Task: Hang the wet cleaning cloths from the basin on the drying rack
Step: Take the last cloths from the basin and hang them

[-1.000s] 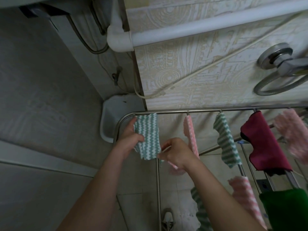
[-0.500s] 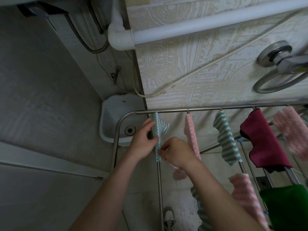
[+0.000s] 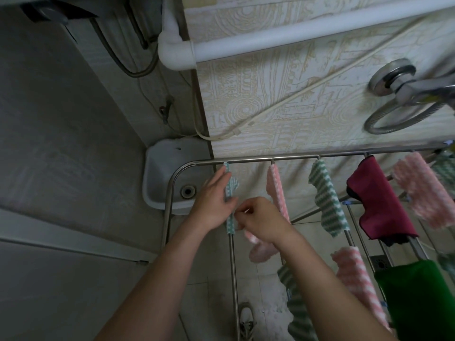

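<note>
A teal-and-white striped cloth (image 3: 231, 185) hangs folded over the leftmost bar of the metal drying rack (image 3: 194, 164). My left hand (image 3: 214, 200) lies flat against the cloth's left side with straight fingers. My right hand (image 3: 258, 221) pinches the cloth's lower right edge, fingers curled. A white basin (image 3: 162, 178) with a drain hole sits on the floor beyond the rack's left corner; no cloths show in its visible part.
More cloths hang on the other bars: pink striped (image 3: 277, 190), green striped (image 3: 327, 200), maroon (image 3: 379, 200), fuzzy pink (image 3: 421, 193), another pink (image 3: 354, 279), bright green (image 3: 418, 299). A white pipe (image 3: 295, 30) and a shower valve with hose (image 3: 394, 80) are on the wall. A shoe (image 3: 246, 321) is on the floor.
The teal striped cloth, held spread out a second ago, now lies folded narrow over the bar. My left hand went from gripping it to pressing flat; the view shifted slightly down.
</note>
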`<state>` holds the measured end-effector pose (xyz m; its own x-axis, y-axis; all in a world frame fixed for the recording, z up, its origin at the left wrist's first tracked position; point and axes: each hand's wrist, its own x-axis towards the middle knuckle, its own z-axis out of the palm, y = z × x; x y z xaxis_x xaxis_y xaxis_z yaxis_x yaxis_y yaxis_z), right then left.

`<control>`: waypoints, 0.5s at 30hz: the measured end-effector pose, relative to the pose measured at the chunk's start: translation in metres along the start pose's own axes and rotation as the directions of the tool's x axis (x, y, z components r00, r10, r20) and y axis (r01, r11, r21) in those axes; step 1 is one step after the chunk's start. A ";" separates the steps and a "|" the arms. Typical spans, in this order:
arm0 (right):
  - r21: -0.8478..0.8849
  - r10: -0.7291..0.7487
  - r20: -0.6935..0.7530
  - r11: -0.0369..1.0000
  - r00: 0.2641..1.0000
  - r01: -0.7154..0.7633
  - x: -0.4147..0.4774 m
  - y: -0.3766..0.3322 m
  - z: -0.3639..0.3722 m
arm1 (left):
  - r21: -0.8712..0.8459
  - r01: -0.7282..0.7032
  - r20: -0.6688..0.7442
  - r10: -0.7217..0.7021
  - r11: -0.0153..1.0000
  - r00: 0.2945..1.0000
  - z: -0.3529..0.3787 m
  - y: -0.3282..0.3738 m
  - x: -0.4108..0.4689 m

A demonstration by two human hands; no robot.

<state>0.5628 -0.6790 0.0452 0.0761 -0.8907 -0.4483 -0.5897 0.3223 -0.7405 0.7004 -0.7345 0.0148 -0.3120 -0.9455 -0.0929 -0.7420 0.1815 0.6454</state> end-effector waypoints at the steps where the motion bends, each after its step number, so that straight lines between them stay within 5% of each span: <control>1: 0.088 -0.009 0.025 0.996 1.000 0.006 -0.006 -0.001 -0.007 | -0.085 0.003 -0.054 -0.008 0.996 0.998 -0.001 0.004 -0.004; 3: 0.288 -0.032 0.085 0.958 0.996 0.006 -0.015 -0.006 -0.023 | -0.383 0.060 -0.093 -0.103 0.922 0.990 -0.007 0.013 -0.016; 6: 0.512 -0.091 0.072 0.858 0.993 0.041 -0.035 -0.013 -0.044 | -0.748 0.228 0.154 -0.172 0.624 0.973 -0.014 0.043 -0.048; 10: 0.649 -0.162 0.133 0.760 0.978 0.037 -0.060 -0.018 -0.058 | -0.738 0.200 0.233 -0.035 0.644 0.972 -0.015 0.068 -0.079; 15: 0.426 -0.231 0.078 0.887 0.970 0.177 -0.097 -0.012 -0.059 | -0.753 0.036 -0.066 -0.130 0.657 0.989 -0.019 0.077 -0.108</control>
<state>0.5151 -0.6155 0.1276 0.2725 -0.9134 -0.3024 -0.1672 0.2646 -0.9498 0.6885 -0.6232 0.0891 -0.1728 -0.9768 -0.1261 -0.0516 -0.1188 0.9916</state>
